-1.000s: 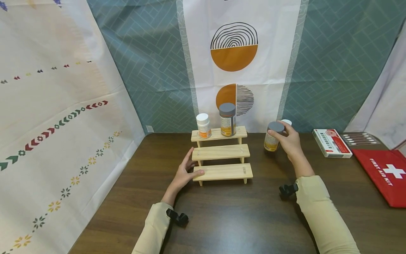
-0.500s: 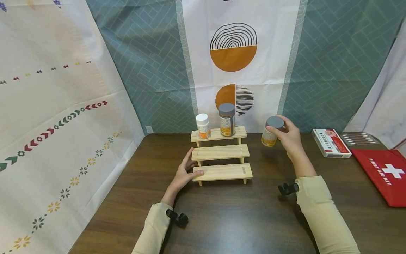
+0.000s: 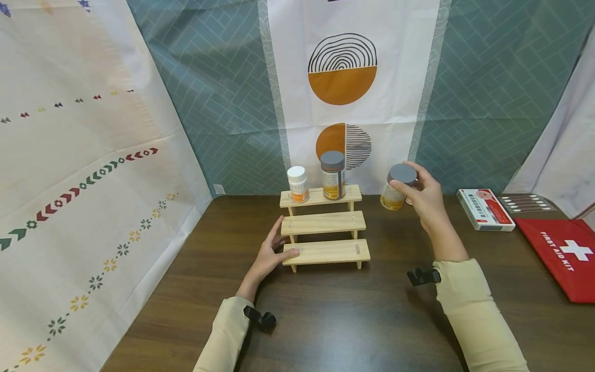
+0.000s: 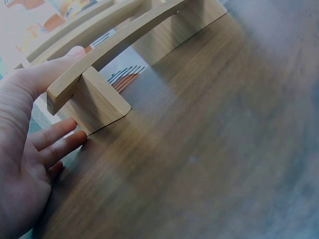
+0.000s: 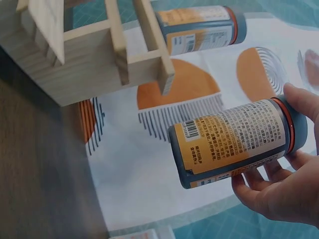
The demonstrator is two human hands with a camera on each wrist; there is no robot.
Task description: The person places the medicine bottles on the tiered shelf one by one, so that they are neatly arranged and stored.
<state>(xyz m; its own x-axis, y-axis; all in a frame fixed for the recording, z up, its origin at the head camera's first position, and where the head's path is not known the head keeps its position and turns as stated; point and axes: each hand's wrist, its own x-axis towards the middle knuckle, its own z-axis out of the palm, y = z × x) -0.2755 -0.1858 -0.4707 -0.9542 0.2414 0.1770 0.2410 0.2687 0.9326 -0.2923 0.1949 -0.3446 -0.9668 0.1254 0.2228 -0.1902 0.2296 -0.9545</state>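
A white cloth (image 3: 93,170) with little flowers and arrows hangs along the left edge of the brown table (image 3: 334,320). Next comes the left hand (image 3: 269,253). It holds the left end of a wooden stand (image 3: 325,223), with its thumb on top of the lowest step and its other fingers round the side. The stand has three steps and sits near the back edge of the table, with its top step at the back. A small white and orange bottle (image 3: 298,184) stands at the left end of the top step. A jar with a gray lid (image 3: 333,175) stands beside it, nearer the right end.

To the right of the stand, a second gray-lidded jar (image 3: 394,192) is up in the air, tipped a bit. The right hand (image 3: 428,199) grips it round the lid with bent fingers and thumb. A flat white and red box (image 3: 486,209) lies near the back edge. Some cotton swabs (image 3: 527,203) lie by the back right corner, and a red first aid bag (image 3: 560,253) lies at the right edge.
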